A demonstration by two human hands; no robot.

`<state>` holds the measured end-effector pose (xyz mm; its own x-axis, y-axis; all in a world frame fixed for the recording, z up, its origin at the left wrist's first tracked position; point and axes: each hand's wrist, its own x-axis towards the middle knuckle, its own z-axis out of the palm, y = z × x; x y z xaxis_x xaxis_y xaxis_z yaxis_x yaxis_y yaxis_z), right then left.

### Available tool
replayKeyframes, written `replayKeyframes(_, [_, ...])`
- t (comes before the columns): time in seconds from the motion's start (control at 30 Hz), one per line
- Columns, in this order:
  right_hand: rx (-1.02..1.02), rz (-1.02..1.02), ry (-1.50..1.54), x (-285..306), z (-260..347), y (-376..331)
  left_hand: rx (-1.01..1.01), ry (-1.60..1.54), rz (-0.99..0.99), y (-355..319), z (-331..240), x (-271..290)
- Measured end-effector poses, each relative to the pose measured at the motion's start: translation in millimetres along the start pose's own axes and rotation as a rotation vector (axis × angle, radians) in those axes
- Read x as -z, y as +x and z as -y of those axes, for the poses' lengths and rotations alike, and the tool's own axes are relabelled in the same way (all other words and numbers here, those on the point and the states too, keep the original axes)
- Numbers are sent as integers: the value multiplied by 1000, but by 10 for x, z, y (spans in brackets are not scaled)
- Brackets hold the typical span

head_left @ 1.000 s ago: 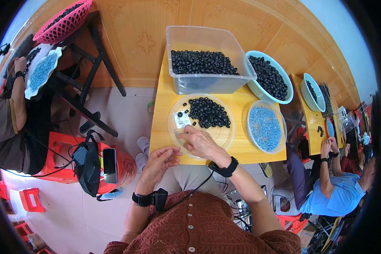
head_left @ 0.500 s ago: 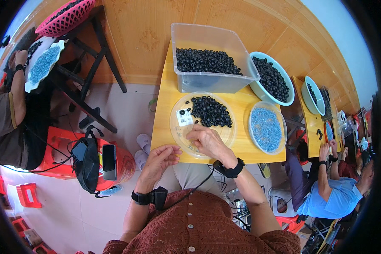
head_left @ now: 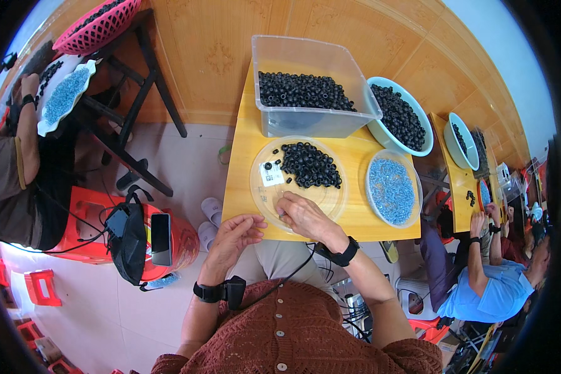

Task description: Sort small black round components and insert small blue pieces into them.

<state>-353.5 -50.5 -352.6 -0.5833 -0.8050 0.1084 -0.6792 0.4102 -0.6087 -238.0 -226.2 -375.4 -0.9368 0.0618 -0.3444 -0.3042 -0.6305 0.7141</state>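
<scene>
Over the near part of a round clear plastic lid (head_left: pixel 265 199) is my right hand (head_left: pixel 308 218), its thumb and fingertips pressed together. Whatever it may hold is hidden. My left hand (head_left: pixel 234 240) hovers at the table's front edge, left of the lid, with its fingers bent and the thumb against the index finger. Nothing can be made out in that pinch. A heap of small black ring-shaped parts (head_left: pixel 310 165) lies on the lid, with a few loose ones beside a white label (head_left: pixel 272 176). Right of the lid, a round clear dish (head_left: pixel 419 199) holds small light-blue pieces (head_left: pixel 389 190).
A clear plastic bin (head_left: pixel 318 120) and a pale-green basin (head_left: pixel 424 151), both with black parts, stand at the back of the yellow table (head_left: pixel 237 168). A red stool (head_left: pixel 184 249) with a phone (head_left: pixel 161 240) is at left. People sit working on both sides.
My right hand has drawn slightly nearer to me, away from the black heap, with its fingertips lower on the lid. My left hand has hardly moved.
</scene>
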Motion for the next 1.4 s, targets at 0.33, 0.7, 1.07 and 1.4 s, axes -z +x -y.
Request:
replayKeyframes(0.33, [-347,-189,547,141,-270,-204,2,7,-10,20,23,4])
replayKeyframes(0.7, [-486,-330,946,336,-269,-554,-61,245,-20,346,-344,-166])
replayKeyframes(1.07, [-483,-311,1214,108,-93,-635,-504,1340,-110,1222,-187,-420])
replayKeyframes(1.4, [-488,-288,1174,127,-99,-716,-525,1257,-356,1232,-620,-245])
